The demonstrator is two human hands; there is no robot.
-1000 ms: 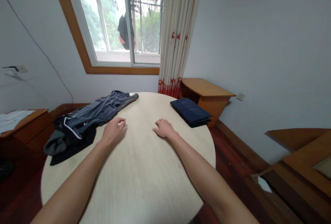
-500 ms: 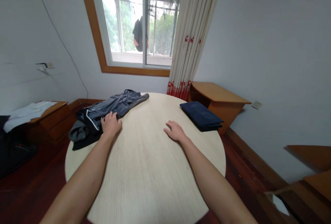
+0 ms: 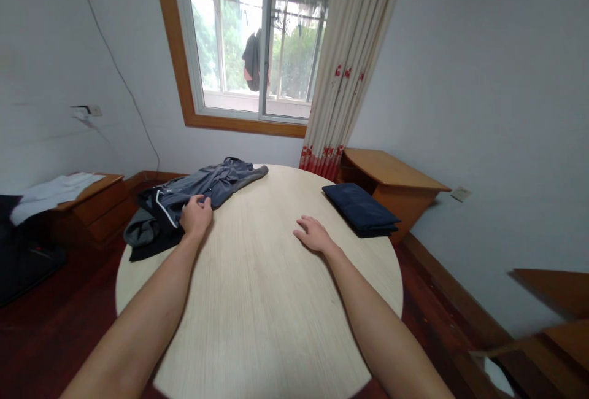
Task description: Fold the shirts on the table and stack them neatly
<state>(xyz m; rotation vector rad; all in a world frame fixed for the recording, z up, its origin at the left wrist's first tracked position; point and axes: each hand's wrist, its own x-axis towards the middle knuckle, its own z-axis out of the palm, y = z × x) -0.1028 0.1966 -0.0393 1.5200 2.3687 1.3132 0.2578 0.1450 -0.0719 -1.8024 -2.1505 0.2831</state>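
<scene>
A crumpled heap of grey and black clothing (image 3: 184, 191), with a white stripe on its near part, lies along the left side of the round table. My left hand (image 3: 197, 216) is at its right edge, fingers curled and closed on the grey cloth; the fingertips are partly hidden. Over the middle right of the tabletop, my right hand (image 3: 313, 234) rests with its fingers apart and nothing in it. To the right of that hand, near the table's edge, lies a folded dark navy garment (image 3: 361, 207).
The pale round table (image 3: 267, 301) fills the centre. Behind it on the right stands a wooden desk (image 3: 391, 169) beside a long curtain (image 3: 340, 80). White cloth or paper (image 3: 57, 193) lies on a low wooden cabinet (image 3: 96, 209) at the left. A window (image 3: 255, 49) is ahead.
My left hand's fingers, stretched over the edge of the grey clothing before, have curled in and closed on the cloth. The right hand stays in place. The view has shifted slightly.
</scene>
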